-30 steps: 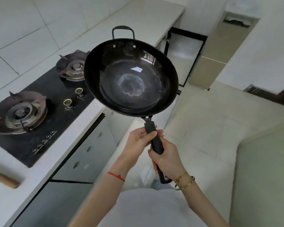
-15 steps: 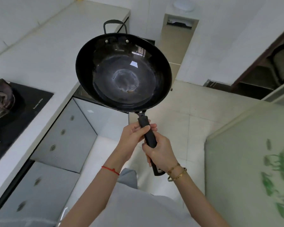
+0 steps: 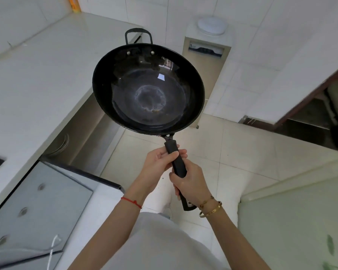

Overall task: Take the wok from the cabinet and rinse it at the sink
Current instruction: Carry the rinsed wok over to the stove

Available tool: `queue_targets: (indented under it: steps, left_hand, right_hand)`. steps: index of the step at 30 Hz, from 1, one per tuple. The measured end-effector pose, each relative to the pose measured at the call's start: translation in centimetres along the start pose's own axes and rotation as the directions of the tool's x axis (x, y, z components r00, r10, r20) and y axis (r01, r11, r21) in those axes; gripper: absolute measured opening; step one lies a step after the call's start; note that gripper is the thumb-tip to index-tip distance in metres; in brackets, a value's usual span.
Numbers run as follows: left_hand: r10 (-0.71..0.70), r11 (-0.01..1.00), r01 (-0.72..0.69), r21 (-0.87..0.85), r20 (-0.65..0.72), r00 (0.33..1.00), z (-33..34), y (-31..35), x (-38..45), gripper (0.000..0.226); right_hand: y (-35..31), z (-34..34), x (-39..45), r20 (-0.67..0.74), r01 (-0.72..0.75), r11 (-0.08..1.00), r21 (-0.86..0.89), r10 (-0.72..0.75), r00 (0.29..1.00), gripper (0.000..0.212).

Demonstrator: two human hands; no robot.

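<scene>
Progress: the wok (image 3: 148, 88) is out of storage and in the air, carried level at chest height over the floor (image 3: 242, 151), just off the edge of the white countertop (image 3: 47, 75); the fetching part appears done, and the rinse is judged wholly outstanding, since no sink or tap shows in this view. Surroundings, largest first: the countertop runs along the left; beneath it an open cabinet bay (image 3: 90, 133) shows what looks like stacked plates at its left side, and nearer the person a grey cabinet door (image 3: 37, 207) stands swung out. A water dispenser (image 3: 207, 53) stands against the tiled wall beyond the wok, and a dark doorway (image 3: 310, 117) opens on the right. The floor ahead looks passable; the swung-out door is the nearest thing to catch on. The wok's inside looks dry, with a pale ring at the bottom. Grip: the left hand (image 3: 160, 164) is wrapped round the long handle (image 3: 177, 162) near the bowl, and the right hand (image 3: 189, 184) clasps it lower down. A small loop handle (image 3: 138, 35) sits at the far rim.
</scene>
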State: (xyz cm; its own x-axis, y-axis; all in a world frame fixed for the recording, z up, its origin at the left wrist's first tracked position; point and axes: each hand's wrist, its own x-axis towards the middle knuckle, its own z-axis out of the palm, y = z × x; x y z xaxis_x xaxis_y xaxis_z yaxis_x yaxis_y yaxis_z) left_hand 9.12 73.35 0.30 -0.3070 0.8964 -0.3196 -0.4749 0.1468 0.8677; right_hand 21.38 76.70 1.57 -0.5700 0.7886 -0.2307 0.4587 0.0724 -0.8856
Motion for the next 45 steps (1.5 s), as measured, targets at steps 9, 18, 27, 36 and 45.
queue_targets:
  steps: [9,18,27,36,45]
  left_hand:
    - [0.02,1.0,-0.021,-0.006,-0.109,0.994,2.2,4.7,13.4,0.03]
    - [0.098,0.991,-0.12,-0.052,-0.312,0.945,1.9,7.9,26.5,0.028]
    - [0.164,0.953,-0.283,-0.109,-0.602,0.782,-1.1,12.7,34.0,0.023]
    - [0.172,0.897,-0.426,-0.119,-0.794,0.584,-10.5,16.0,35.0,0.017]
    - [0.11,0.863,-0.487,-0.135,-0.89,0.442,-26.5,19.9,30.9,0.02]
  right_hand:
    - [-1.4,-5.7,14.6,0.072,0.08,0.996,-0.041,-0.077,0.994,0.009]
    - [-2.5,-9.0,30.7,0.281,0.167,0.983,-0.072,-0.141,0.949,0.008]
    - [-7.2,-7.6,43.3,0.58,0.237,0.971,-0.042,-0.169,0.797,0.012]
    - [-11.9,2.3,50.2,0.781,0.379,0.925,-0.029,-0.216,0.586,0.006]
    - [-18.7,19.2,51.2,0.839,0.378,0.926,0.016,-0.217,0.498,0.017]
